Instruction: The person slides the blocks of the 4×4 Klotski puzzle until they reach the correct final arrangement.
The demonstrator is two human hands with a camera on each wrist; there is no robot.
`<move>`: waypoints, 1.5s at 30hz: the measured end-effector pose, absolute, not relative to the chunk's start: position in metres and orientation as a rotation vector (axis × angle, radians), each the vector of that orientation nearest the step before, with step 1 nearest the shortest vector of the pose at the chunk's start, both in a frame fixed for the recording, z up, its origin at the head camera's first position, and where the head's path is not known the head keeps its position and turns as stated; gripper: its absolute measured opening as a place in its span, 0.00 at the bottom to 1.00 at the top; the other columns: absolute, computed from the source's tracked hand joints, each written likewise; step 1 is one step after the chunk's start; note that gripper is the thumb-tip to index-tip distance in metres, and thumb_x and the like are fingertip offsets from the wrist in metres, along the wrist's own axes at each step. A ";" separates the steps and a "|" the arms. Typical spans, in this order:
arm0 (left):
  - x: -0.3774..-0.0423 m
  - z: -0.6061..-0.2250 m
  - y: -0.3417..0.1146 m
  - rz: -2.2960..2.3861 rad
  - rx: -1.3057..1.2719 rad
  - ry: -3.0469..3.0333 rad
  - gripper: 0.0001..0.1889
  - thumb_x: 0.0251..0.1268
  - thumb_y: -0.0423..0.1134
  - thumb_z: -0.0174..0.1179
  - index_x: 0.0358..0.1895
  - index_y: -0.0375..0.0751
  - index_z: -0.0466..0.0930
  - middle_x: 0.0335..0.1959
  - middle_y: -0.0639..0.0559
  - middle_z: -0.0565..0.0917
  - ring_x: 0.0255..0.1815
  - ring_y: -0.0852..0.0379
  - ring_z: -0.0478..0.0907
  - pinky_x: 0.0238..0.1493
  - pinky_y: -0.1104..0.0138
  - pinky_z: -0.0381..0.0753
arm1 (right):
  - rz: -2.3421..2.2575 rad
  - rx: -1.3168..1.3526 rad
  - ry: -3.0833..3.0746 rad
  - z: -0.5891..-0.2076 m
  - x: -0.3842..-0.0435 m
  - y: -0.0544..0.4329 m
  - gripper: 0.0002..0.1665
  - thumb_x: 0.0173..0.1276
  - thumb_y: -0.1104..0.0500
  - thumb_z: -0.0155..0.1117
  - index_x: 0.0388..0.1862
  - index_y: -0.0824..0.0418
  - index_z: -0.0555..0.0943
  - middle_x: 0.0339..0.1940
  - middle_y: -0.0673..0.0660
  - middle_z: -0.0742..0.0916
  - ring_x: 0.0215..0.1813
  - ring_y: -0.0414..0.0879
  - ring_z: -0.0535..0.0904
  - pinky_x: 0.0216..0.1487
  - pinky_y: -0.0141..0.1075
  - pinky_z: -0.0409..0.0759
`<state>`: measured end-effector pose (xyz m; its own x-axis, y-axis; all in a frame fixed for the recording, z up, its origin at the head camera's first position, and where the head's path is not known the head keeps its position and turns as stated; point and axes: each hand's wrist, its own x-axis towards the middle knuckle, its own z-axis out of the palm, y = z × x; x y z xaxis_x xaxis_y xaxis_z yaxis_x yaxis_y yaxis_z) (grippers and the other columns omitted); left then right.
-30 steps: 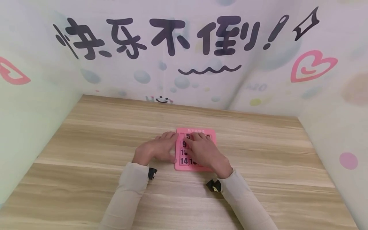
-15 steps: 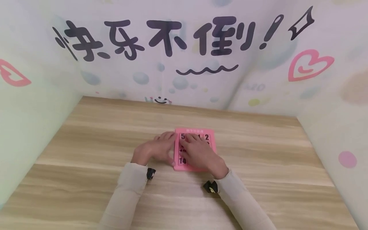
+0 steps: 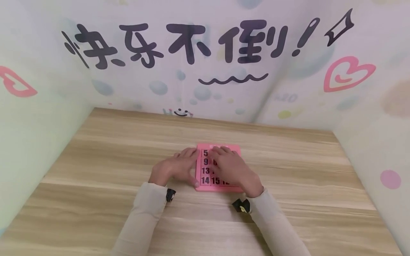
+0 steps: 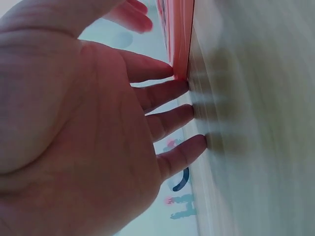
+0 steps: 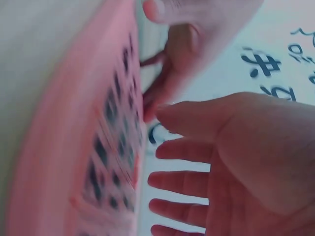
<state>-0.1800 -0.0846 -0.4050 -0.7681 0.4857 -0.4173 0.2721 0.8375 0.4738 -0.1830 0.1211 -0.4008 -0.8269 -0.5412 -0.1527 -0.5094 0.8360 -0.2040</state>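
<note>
A pink number slide puzzle [image 3: 205,188] lies flat on the wooden table, its black numbers including 5, 9, 13, 14 and 15 down the left and bottom. My left hand [image 3: 176,166] is at the puzzle's left side, fingers extended; in the left wrist view its index fingertip touches the pink frame [image 4: 182,44] at a corner. My right hand [image 3: 232,169] is over the tiles with its fingers stretched out, covering the middle and right columns. In the right wrist view the right fingers [image 5: 182,184] are spread beside the numbered face, and whether they touch a tile cannot be told.
The wooden table [image 3: 96,170] spreads around the puzzle. A white printed backdrop [image 3: 144,81] with large black characters stands behind it, and pale walls rise on both sides. Each sleeve cuff has a small black device [image 3: 241,205] at the wrist.
The 5 tile has slid left into the gap at the upper left corner. My right hand moved slightly left, then back right; my left hand stays at the puzzle's left edge.
</note>
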 end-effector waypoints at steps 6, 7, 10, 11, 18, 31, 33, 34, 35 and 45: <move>-0.178 -0.401 -0.082 0.567 0.541 2.497 0.61 0.54 0.54 0.72 0.80 0.35 0.38 0.82 0.40 0.42 0.82 0.43 0.36 0.80 0.46 0.39 | -0.197 -0.731 2.908 -0.391 -0.188 0.138 0.10 0.76 0.53 0.56 0.40 0.57 0.80 0.51 0.56 0.85 0.58 0.58 0.79 0.55 0.54 0.79; -0.178 -0.400 -0.082 0.568 0.540 2.499 0.61 0.54 0.54 0.73 0.80 0.35 0.38 0.82 0.40 0.42 0.82 0.43 0.36 0.80 0.46 0.39 | -0.190 -0.720 2.905 -0.391 -0.188 0.140 0.10 0.76 0.53 0.56 0.36 0.56 0.79 0.47 0.55 0.85 0.54 0.57 0.80 0.51 0.53 0.79; -0.177 -0.400 -0.080 0.574 0.537 2.512 0.61 0.52 0.52 0.74 0.80 0.35 0.39 0.82 0.39 0.43 0.82 0.42 0.38 0.79 0.46 0.40 | -0.174 -0.693 2.881 -0.390 -0.189 0.144 0.14 0.76 0.52 0.55 0.29 0.55 0.76 0.42 0.54 0.85 0.45 0.53 0.79 0.46 0.51 0.79; -0.177 -0.400 -0.080 0.584 0.535 2.519 0.61 0.52 0.51 0.75 0.80 0.35 0.40 0.81 0.39 0.44 0.82 0.41 0.39 0.79 0.45 0.40 | -0.176 -0.686 2.870 -0.390 -0.189 0.145 0.15 0.76 0.52 0.55 0.28 0.55 0.75 0.40 0.54 0.84 0.43 0.52 0.78 0.44 0.49 0.79; -0.176 -0.403 -0.073 0.531 0.536 2.575 0.62 0.49 0.50 0.77 0.80 0.34 0.42 0.81 0.40 0.45 0.82 0.43 0.40 0.80 0.47 0.43 | -0.186 -0.684 2.858 -0.389 -0.190 0.148 0.16 0.76 0.54 0.54 0.25 0.54 0.73 0.38 0.53 0.83 0.39 0.51 0.75 0.41 0.47 0.77; -0.171 -0.402 -0.063 0.475 0.492 2.598 0.57 0.53 0.45 0.75 0.79 0.31 0.45 0.81 0.38 0.45 0.81 0.40 0.43 0.79 0.46 0.48 | -0.251 -0.806 2.804 -0.390 -0.191 0.146 0.12 0.74 0.57 0.56 0.29 0.54 0.79 0.35 0.51 0.82 0.34 0.45 0.74 0.38 0.40 0.76; -0.171 -0.402 -0.063 0.484 0.483 2.596 0.57 0.53 0.45 0.75 0.79 0.32 0.44 0.81 0.38 0.45 0.81 0.40 0.42 0.79 0.46 0.47 | -0.235 -0.827 2.809 -0.391 -0.191 0.145 0.10 0.75 0.57 0.56 0.34 0.55 0.82 0.40 0.52 0.84 0.38 0.47 0.76 0.42 0.43 0.79; -0.171 -0.402 -0.064 0.488 0.481 2.594 0.57 0.53 0.45 0.75 0.79 0.32 0.44 0.81 0.38 0.44 0.81 0.40 0.42 0.79 0.46 0.47 | -0.227 -0.833 2.812 -0.391 -0.191 0.145 0.09 0.75 0.57 0.56 0.36 0.55 0.83 0.43 0.53 0.85 0.40 0.47 0.78 0.45 0.44 0.80; -0.171 -0.402 -0.064 0.488 0.481 2.595 0.57 0.53 0.45 0.75 0.79 0.32 0.44 0.81 0.38 0.44 0.81 0.40 0.42 0.79 0.46 0.47 | -0.218 -0.838 2.813 -0.391 -0.190 0.144 0.09 0.75 0.57 0.56 0.38 0.55 0.84 0.45 0.54 0.86 0.42 0.48 0.79 0.46 0.46 0.81; -0.173 -0.400 -0.064 0.465 0.495 2.581 0.58 0.54 0.47 0.74 0.79 0.32 0.43 0.81 0.38 0.44 0.81 0.40 0.42 0.79 0.46 0.47 | -0.185 -0.766 2.805 -0.392 -0.187 0.139 0.14 0.76 0.53 0.57 0.50 0.55 0.85 0.56 0.57 0.84 0.58 0.55 0.79 0.62 0.53 0.77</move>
<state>-0.1731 -0.0637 -0.4003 -0.8250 0.4187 -0.3796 0.2600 0.8776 0.4029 -0.1873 0.1395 -0.3925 -0.8378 -0.5138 -0.1848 -0.4850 0.8557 -0.1803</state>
